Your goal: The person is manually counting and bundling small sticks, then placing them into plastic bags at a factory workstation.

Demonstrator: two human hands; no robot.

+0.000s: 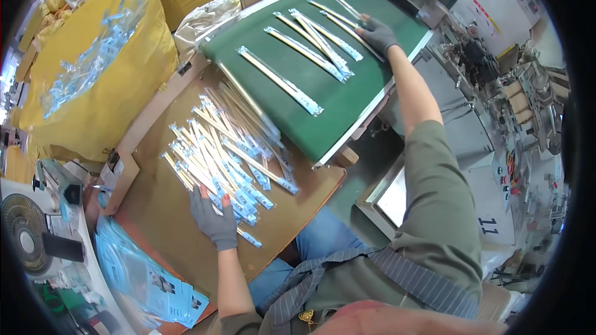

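Resting left hand point(213, 217), fingers spread, against wrapped sticks point(211, 149), right hand point(377, 34) over green belt point(341, 102), cannot tell whether gripping; advise gathering lightly, keeping ends aligned.

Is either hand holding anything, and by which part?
Cannot be told: the left hand is at the packet pile, the right hand over packet ends on the green belt.

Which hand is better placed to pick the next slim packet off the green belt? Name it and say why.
The right hand, most likely: it is over the green belt, at the slim packets there, while the left hand is down at the packet pile on the brown table.
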